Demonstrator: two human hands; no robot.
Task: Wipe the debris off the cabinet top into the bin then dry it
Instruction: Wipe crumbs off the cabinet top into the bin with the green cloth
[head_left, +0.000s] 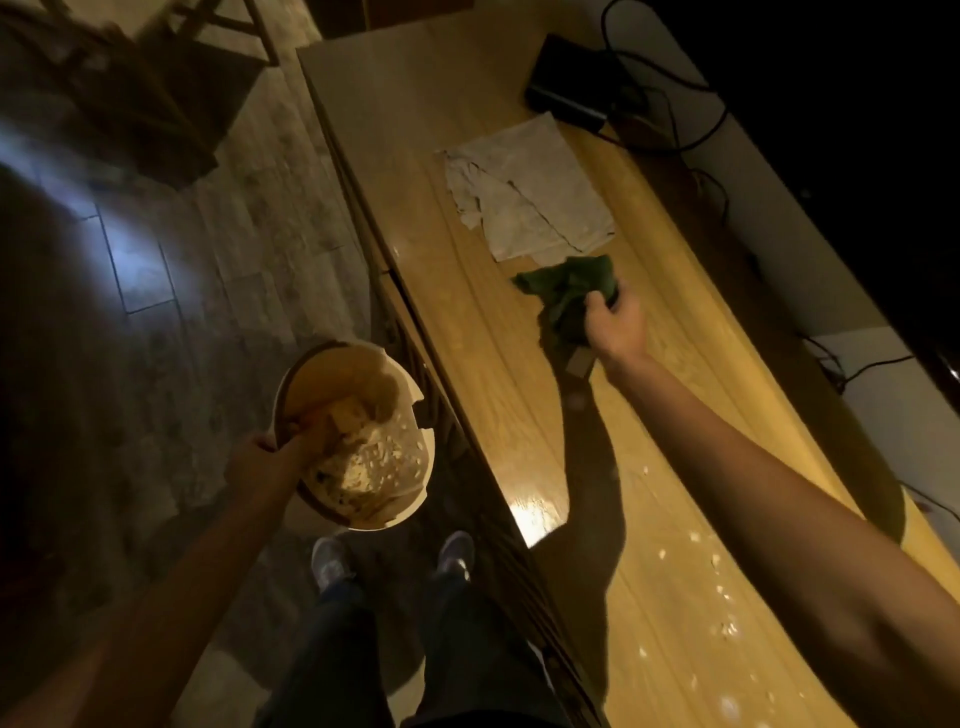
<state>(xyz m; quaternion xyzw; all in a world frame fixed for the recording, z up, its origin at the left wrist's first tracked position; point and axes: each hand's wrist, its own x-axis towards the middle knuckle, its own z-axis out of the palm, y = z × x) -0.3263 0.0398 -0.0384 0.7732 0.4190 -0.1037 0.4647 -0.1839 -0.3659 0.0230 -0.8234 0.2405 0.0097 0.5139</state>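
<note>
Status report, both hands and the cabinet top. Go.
Left hand grips round tan bin, beside cabinet. Right hand grips dark green cloth on wooden cabinet top. White crumbs remain near end.

The right hand (615, 319) grips a green cloth (569, 296) on the cabinet top (483, 332). Beyond it lies a pale towel (530, 192). White crumbs (722, 592) sit under the forearm. The left hand (265, 460) holds the bin (353, 431) beside the cabinet's edge.

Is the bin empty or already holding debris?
Holding debris: pale crumbs and scraps lie inside the bin, which the left hand grips by its rim.
</note>
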